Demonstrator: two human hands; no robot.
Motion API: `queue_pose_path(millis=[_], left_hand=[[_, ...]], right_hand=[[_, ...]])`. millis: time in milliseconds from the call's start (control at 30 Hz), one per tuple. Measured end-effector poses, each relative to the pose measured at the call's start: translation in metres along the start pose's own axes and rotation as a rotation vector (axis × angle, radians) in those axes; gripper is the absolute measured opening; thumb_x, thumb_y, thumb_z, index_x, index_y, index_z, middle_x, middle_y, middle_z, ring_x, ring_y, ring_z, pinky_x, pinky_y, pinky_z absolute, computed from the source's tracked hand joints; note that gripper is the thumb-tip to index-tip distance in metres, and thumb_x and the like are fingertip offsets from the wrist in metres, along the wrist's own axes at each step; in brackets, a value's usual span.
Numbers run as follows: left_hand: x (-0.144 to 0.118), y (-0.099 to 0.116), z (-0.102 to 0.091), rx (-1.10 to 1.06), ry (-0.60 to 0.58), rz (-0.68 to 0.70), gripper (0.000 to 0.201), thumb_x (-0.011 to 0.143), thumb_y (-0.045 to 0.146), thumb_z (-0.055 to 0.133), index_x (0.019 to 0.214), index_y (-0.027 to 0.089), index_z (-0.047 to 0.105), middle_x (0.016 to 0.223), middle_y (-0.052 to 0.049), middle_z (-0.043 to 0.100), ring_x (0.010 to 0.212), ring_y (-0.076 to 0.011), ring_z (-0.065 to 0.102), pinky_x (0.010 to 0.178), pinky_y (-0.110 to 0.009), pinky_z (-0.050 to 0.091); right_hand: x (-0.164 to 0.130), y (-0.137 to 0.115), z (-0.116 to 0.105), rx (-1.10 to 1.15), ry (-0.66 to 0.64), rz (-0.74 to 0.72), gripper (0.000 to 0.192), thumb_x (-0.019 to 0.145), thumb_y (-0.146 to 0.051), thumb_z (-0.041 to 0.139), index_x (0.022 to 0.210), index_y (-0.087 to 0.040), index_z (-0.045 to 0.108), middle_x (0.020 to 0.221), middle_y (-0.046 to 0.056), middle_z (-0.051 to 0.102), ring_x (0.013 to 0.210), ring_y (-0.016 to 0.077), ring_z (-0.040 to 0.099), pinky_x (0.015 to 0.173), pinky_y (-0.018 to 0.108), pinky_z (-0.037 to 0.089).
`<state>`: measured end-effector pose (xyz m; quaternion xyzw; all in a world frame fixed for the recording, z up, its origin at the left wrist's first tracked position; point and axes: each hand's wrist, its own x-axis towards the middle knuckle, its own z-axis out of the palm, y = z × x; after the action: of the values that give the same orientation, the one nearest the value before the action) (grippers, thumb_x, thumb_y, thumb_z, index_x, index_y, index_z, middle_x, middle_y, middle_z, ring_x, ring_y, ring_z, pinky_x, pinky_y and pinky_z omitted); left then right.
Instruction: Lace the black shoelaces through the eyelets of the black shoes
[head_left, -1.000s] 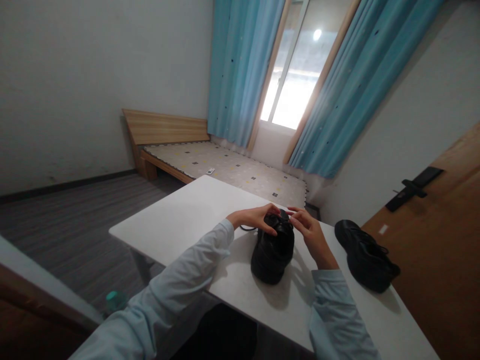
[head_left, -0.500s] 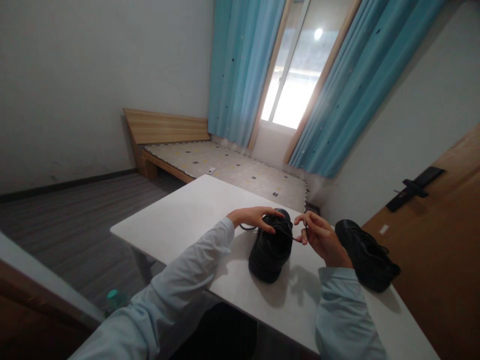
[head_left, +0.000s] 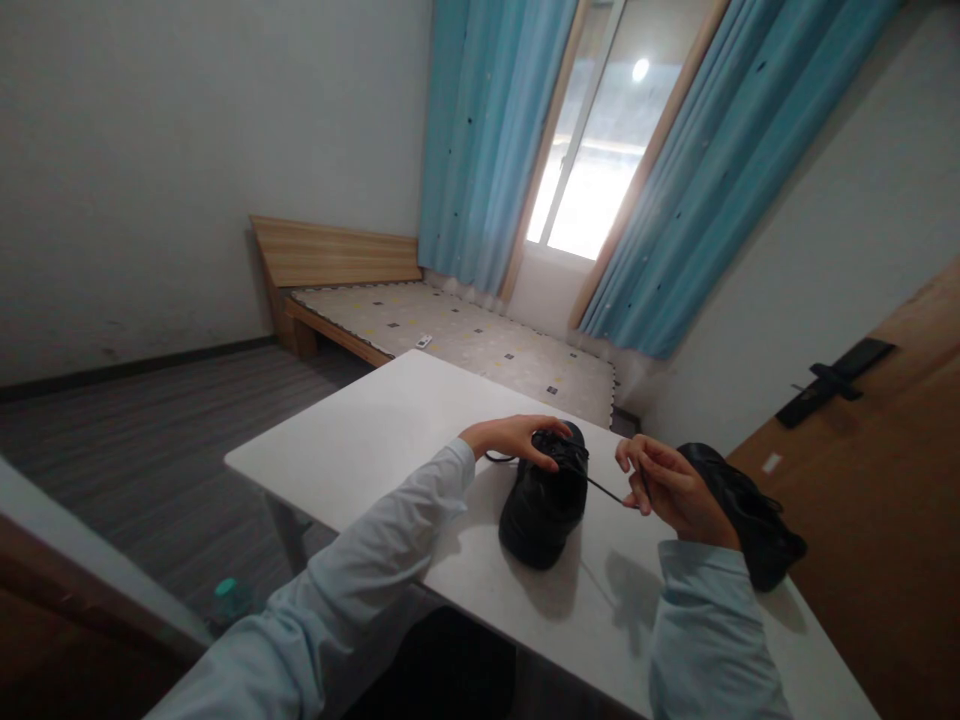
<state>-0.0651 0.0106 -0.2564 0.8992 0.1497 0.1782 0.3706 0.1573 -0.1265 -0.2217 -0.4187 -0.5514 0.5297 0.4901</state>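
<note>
Right grip [head_left: 675, 490], taut thin lace [head_left: 606, 490], rounded shoe [head_left: 541, 515]

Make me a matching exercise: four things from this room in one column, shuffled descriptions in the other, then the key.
1. Left hand
2. Curtains
3. Right hand
4. Bed

A. Holding a lace
B. With a wooden headboard
C. On top of a shoe
D. Blue

Pairs: 1-C, 2-D, 3-A, 4-B
</note>
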Motion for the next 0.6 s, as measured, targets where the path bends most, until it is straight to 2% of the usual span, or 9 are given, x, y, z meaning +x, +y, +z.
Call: queue_pose_path(millis=[100,200,267,367,467,600], left_hand=[[0.0,-0.001,0.0,-0.016,0.003,0.036,0.069,0.068,0.034,0.073,0.129,0.019,0.046,0.128,-0.008,0.055,0.119,-0.0215,0.049,0.103,-0.032,0.034],[0.0,-0.003,0.001,-0.033,0.018,0.058,0.069,0.066,0.035,0.075,0.127,0.019,0.049,0.129,-0.009,0.054,0.12,-0.0221,0.049,0.103,-0.033,0.034],[0.001,-0.007,0.001,-0.07,0.019,0.068,0.065,0.066,0.035,0.075,0.125,0.019,0.051,0.129,-0.008,0.054,0.12,-0.0215,0.049,0.103,-0.032,0.035],[0.005,-0.017,0.001,-0.148,0.073,0.042,0.047,0.08,0.035,0.062,0.122,0.017,0.053,0.121,-0.008,0.06,0.11,-0.0172,0.056,0.096,-0.029,0.04],[0.009,-0.027,-0.001,-0.056,0.257,-0.09,0.036,0.09,0.038,0.044,0.112,0.013,0.059,0.105,-0.008,0.067,0.094,-0.0145,0.062,0.086,-0.026,0.045],[0.006,-0.038,-0.004,0.357,0.456,-0.385,0.026,0.088,0.032,0.047,0.1,0.017,0.065,0.1,-0.006,0.069,0.091,-0.0167,0.063,0.082,-0.025,0.046]], right_hand=[[0.003,-0.002,0.005,0.026,0.095,-0.108,0.022,0.074,-0.038,0.068,0.071,-0.022,0.052,0.083,-0.003,0.054,0.038,0.004,0.052,0.053,0.03,0.059],[0.007,0.0,0.011,-0.002,0.143,-0.189,0.025,0.075,-0.042,0.066,0.07,-0.022,0.052,0.087,-0.001,0.055,0.047,0.008,0.059,0.064,0.035,0.059],[0.009,0.003,0.015,-0.055,0.096,-0.185,0.026,0.074,-0.044,0.066,0.069,-0.021,0.054,0.091,0.002,0.057,0.056,0.0129,0.064,0.072,0.04,0.057],[0.012,0.008,0.02,-0.124,-0.028,-0.139,0.025,0.073,-0.043,0.068,0.071,-0.02,0.059,0.097,0.005,0.058,0.07,0.0194,0.068,0.082,0.044,0.053],[0.012,0.01,0.023,-0.131,-0.117,-0.101,0.028,0.068,-0.044,0.072,0.079,-0.021,0.062,0.1,0.007,0.06,0.081,0.0234,0.068,0.086,0.046,0.05],[0.011,0.012,0.02,-0.086,-0.186,-0.103,0.05,0.055,-0.053,0.079,0.092,-0.025,0.06,0.104,0.007,0.061,0.09,0.0263,0.066,0.088,0.049,0.047]])
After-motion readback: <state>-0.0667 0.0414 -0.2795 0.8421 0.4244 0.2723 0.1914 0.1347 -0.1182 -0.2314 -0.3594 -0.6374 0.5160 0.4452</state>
